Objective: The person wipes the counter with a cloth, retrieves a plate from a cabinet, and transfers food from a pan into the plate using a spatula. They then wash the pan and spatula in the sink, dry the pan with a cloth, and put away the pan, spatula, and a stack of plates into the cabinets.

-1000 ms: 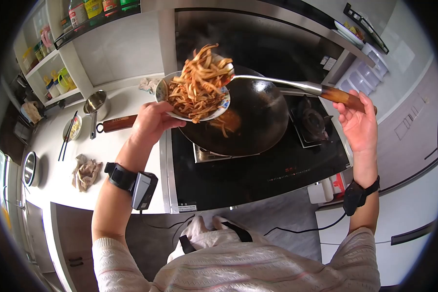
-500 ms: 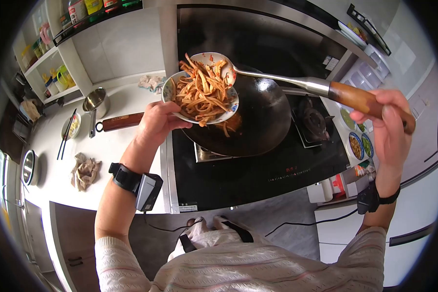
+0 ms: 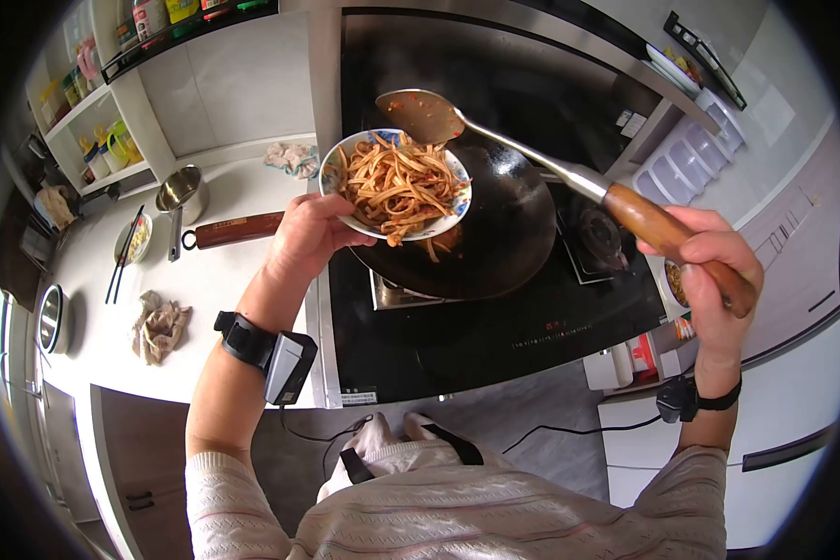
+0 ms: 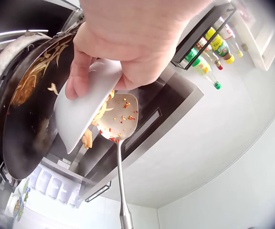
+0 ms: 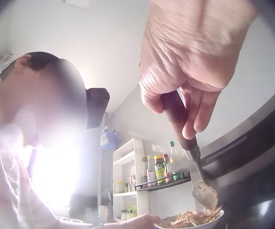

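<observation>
My left hand (image 3: 310, 231) grips the near-left rim of a patterned bowl (image 3: 464, 184), heaped with brown, sauce-coated strips of food (image 3: 403, 187). The bowl is held over the left part of a dark wok (image 3: 504, 252), where a few strips and some sauce lie. In the left wrist view the bowl's white outside (image 4: 82, 107) is tilted, with fingers along its wall. My right hand (image 3: 714, 271) holds a wok spatula (image 3: 625, 210) by its wooden handle. Its metal head (image 4: 120, 117), dotted with red flakes, is just beyond the bowl's far rim.
The wok stands on a black hob with a second burner (image 3: 595, 238) at right. A small saucepan (image 3: 185, 194), a bowl with chopsticks (image 3: 138, 238) and a crumpled cloth (image 3: 161, 327) lie on the left counter. Bottles line a shelf (image 3: 191, 37) above. Small dishes (image 3: 677, 280) sit at right.
The spatula's head has tipped food into the bowl and lifted off beyond the far rim, leaving the strips heaped there. The bowl has shifted slightly right. My right fingers have closed round the handle.
</observation>
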`<state>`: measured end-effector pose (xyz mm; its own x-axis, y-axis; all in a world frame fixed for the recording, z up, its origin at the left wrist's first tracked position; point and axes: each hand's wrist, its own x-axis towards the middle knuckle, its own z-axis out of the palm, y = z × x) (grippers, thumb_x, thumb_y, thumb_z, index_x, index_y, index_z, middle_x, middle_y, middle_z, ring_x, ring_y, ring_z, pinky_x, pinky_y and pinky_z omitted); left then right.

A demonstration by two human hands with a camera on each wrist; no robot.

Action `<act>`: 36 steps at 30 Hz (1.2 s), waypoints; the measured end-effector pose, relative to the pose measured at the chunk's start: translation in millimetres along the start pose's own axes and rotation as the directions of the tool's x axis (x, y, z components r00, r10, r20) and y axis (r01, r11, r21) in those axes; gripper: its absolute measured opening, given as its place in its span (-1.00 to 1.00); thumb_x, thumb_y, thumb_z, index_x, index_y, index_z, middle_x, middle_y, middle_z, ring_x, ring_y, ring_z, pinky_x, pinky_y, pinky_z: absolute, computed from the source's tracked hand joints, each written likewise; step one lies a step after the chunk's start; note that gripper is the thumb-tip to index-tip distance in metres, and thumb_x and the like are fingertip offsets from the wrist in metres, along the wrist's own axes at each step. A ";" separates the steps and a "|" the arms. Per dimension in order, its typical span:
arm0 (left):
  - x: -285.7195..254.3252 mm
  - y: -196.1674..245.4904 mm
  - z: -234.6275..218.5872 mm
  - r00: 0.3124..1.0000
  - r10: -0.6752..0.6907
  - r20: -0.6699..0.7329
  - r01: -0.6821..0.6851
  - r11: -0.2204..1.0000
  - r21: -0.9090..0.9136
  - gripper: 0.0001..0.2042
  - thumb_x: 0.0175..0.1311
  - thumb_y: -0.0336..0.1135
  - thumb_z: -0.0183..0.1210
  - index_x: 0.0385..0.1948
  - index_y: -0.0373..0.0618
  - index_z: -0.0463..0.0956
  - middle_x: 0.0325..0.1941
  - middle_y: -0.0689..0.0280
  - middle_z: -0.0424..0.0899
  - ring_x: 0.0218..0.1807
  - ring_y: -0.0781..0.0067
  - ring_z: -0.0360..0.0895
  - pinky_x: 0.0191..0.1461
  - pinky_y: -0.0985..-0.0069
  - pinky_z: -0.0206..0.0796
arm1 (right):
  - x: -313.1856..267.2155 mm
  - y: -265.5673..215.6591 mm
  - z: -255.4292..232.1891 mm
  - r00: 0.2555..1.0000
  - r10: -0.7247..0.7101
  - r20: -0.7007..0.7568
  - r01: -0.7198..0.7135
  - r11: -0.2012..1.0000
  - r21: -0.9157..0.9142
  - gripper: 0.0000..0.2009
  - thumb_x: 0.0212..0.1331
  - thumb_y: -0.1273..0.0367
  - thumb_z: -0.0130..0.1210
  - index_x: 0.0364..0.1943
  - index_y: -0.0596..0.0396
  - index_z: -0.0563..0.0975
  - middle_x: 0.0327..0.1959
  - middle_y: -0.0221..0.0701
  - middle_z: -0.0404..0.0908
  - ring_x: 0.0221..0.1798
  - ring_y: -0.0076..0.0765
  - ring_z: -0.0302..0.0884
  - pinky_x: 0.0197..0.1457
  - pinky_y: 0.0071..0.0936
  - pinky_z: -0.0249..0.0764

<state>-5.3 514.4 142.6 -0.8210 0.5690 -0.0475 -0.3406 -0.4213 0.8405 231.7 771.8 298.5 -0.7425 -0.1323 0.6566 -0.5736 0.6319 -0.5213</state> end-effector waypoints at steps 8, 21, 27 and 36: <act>-10.4 0.9 -10.4 0.998 0.060 -0.036 -0.060 0.998 -0.014 -0.68 0.05 -0.49 -0.10 -0.22 -0.64 0.31 -0.28 -0.10 0.53 -0.35 0.11 0.58 -0.29 0.42 0.53 | -2.9 11.3 -15.7 0.994 0.014 -0.110 -0.009 0.999 0.046 -0.86 0.06 0.60 -0.12 -0.29 0.24 0.43 -0.13 0.02 0.43 -0.18 -0.05 0.55 -0.07 -0.33 0.49; -72.2 22.0 -57.2 0.951 0.223 -0.215 -0.236 0.971 -0.038 -0.71 0.11 -0.50 -0.08 -0.13 -0.47 0.31 -0.14 0.03 0.52 -0.18 0.21 0.55 -0.18 0.31 0.49 | 19.8 90.6 56.9 0.970 0.006 0.243 0.031 0.988 -0.150 -0.88 -0.10 0.51 0.15 -0.40 0.12 0.54 -0.33 -0.38 0.56 -0.17 -0.35 0.51 -0.07 -0.51 0.39; -100.1 24.2 -89.1 0.961 0.213 -0.176 -0.239 0.961 -0.141 -0.63 0.14 -0.49 -0.12 0.02 -0.42 0.23 0.09 0.05 0.37 0.11 0.20 0.34 0.16 0.26 0.20 | 27.9 54.9 10.1 0.902 0.190 0.387 -0.185 0.981 -0.049 -0.93 -0.12 0.55 0.13 -0.48 0.17 0.54 -0.34 -0.34 0.57 -0.10 -0.39 0.48 -0.01 -0.48 0.36; -114.3 25.8 -73.1 0.931 0.246 -0.268 -0.279 0.956 -0.090 -0.70 0.14 -0.49 -0.13 -0.10 -0.45 0.32 -0.06 0.04 0.49 -0.07 0.19 0.50 -0.02 0.28 0.40 | 69.5 99.4 21.2 0.861 0.499 0.094 -0.490 0.767 0.414 -0.77 0.10 0.31 0.07 -0.26 0.20 0.47 -0.37 -0.23 0.57 -0.44 -0.32 0.61 -0.40 -0.61 0.53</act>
<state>46.3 386.8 130.3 -0.9714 0.2367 0.0177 -0.1383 -0.6251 0.7682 115.8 809.2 280.9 -0.9584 0.1296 0.2541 -0.2196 0.2333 -0.9473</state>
